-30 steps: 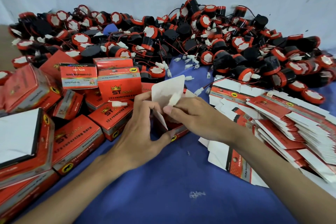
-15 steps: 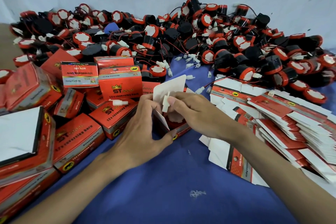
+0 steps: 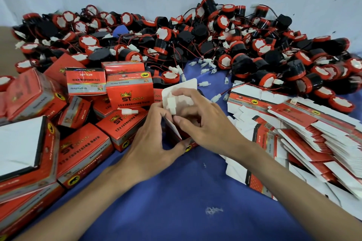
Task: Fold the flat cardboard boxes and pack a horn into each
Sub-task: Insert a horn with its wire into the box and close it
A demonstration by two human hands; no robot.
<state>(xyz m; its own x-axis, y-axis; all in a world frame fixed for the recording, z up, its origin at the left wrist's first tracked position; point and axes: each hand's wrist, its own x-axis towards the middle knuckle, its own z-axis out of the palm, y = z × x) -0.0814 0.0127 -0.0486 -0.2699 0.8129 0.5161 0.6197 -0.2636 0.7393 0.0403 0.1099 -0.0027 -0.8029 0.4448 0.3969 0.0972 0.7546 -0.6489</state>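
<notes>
Both grips are occupied: the left grip is curled round the near wall of the open box, which is steadied on the blue cloth. The right grip is pinched on a white connector at the box mouth, below the raised lid flap. Any horn inside is hidden. Loose horns are heaped behind the box and flat boxes stacked to its right. The card is judged light and easily creased, best taken by its walls.

Glossy cardboard boxes, matt cloth
</notes>
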